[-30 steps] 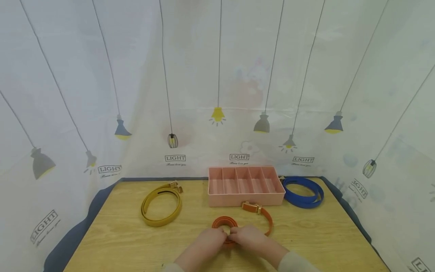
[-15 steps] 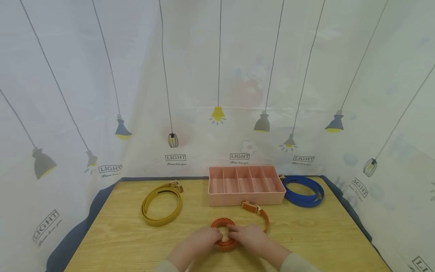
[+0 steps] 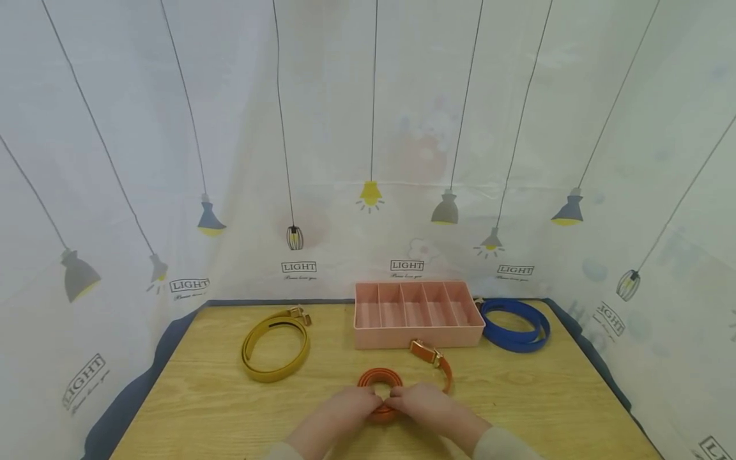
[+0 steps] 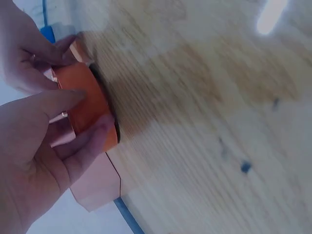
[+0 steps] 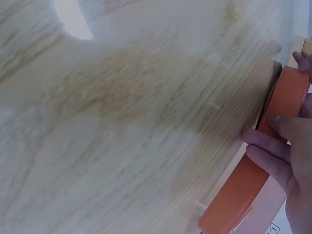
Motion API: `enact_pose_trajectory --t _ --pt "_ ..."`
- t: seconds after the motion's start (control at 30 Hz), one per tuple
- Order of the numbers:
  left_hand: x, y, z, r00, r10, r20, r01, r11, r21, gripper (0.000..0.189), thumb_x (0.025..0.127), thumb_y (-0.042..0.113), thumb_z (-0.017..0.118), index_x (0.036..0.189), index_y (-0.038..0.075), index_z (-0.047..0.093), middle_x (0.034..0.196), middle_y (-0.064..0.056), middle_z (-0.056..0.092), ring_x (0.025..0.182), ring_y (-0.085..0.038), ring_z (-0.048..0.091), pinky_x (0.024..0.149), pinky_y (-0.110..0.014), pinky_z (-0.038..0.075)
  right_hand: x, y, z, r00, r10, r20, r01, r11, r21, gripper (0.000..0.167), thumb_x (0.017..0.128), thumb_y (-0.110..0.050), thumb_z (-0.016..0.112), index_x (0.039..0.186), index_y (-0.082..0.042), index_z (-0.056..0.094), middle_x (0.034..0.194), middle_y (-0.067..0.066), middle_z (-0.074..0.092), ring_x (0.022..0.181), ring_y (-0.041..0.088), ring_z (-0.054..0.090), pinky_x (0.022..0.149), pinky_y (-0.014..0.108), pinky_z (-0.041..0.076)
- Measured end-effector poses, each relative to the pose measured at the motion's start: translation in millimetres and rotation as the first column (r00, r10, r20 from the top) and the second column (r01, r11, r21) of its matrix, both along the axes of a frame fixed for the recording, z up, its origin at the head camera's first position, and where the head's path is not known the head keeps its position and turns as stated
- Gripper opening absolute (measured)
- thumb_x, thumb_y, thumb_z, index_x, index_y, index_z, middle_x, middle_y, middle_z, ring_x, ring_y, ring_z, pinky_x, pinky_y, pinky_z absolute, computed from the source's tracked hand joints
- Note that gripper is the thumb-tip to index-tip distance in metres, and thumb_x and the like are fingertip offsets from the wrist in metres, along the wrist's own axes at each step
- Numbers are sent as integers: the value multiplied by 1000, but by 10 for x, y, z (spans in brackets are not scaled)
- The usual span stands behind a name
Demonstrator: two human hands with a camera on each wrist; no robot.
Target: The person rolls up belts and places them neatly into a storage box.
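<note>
An orange belt stands on its edge on the wooden table, wound into a small coil of several layers. Its free end, with a gold-coloured buckle, curves out to the right towards the pink box. At the coil's left side my left hand pinches the band, thumb and fingers visible on the orange strap in the left wrist view. My right hand grips the coil from the right. In the right wrist view, the loose length of strap runs out past its fingers.
Behind the coil stands a pink box with several compartments. A blue belt lies coiled at the box's right. Farther left is a looped yellow belt. A white curtain printed with lamps encloses the table.
The hands parted slightly around the coil, then came together again at its near side. The belt's free end on the right has become shorter, while its buckle has hardly moved.
</note>
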State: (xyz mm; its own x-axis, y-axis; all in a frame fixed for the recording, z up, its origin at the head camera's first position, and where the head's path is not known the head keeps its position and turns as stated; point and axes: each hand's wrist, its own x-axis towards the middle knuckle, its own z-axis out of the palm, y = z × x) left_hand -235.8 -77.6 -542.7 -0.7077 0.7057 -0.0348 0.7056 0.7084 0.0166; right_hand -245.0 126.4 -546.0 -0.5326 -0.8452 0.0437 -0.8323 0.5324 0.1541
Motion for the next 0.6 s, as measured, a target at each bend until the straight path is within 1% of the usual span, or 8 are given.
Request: enact_pose_trajectory --t 0.07,0.13,0.23,0.3,0.37,0.43,0.5,0.6 --pt "21 50 -17 999 30 -35 -30 999 12 11 93 26 62 93 21 71 84 5 64 73 -12 62 65 -28 51 8 -10 -3 1000 1 3 -1 1000 -19 28 87 -10 64 112 -22 69 96 -8 59 69 4 59 56 21 47" --pt "37 95 -37 996 67 -61 -65 998 26 17 93 32 62 87 19 71 77 5 60 67 -12 60 61 -29 50 13 -21 -12 1000 0 -4 -1 1000 -29 25 87 -10 64 108 -22 68 91 -9 56 65 4 56 54 20 45" --pt "59 152 -48 990 106 -89 -103 994 34 22 92 35 63 82 16 70 74 4 57 65 -13 58 58 -29 50 19 -35 -37 1000 -8 -12 8 1000 -28 20 87 -10 65 103 -22 66 86 -10 52 61 4 52 51 21 43" --pt "72 175 -36 989 117 -93 -115 993 21 20 92 32 63 83 16 69 76 3 58 66 -13 59 59 -29 50 24 -38 -53 1000 -18 -17 18 999 -27 18 86 -10 66 100 -22 65 84 -10 52 60 4 51 50 21 42" --pt "80 182 -20 990 117 -81 -116 993 15 15 91 29 64 85 16 70 78 3 58 69 -13 59 61 -29 51 27 -30 -66 1000 -26 -17 26 999 -27 18 86 -10 66 100 -22 65 85 -10 53 59 4 51 49 22 42" --pt "79 168 -9 993 104 -65 -103 995 18 11 91 26 64 87 16 69 81 3 58 71 -13 59 62 -29 51 28 -4 -73 1000 -24 -10 24 999 -48 19 86 -12 68 103 -21 67 88 -9 57 63 5 55 52 22 45" --pt "72 134 4 996 75 -40 -74 997 23 6 90 21 65 86 16 68 82 3 57 70 -12 58 62 -28 50 25 38 -72 1000 -14 16 15 997 -77 23 86 -14 70 107 -21 68 95 -8 61 70 6 60 57 22 48" --pt "41 44 13 1000 3 0 -3 1000 31 5 89 16 66 84 18 65 84 6 55 70 -8 55 63 -24 48 12 144 -56 999 3 47 1 995 -102 33 84 -15 74 115 -19 69 112 -6 65 86 8 65 66 24 52"
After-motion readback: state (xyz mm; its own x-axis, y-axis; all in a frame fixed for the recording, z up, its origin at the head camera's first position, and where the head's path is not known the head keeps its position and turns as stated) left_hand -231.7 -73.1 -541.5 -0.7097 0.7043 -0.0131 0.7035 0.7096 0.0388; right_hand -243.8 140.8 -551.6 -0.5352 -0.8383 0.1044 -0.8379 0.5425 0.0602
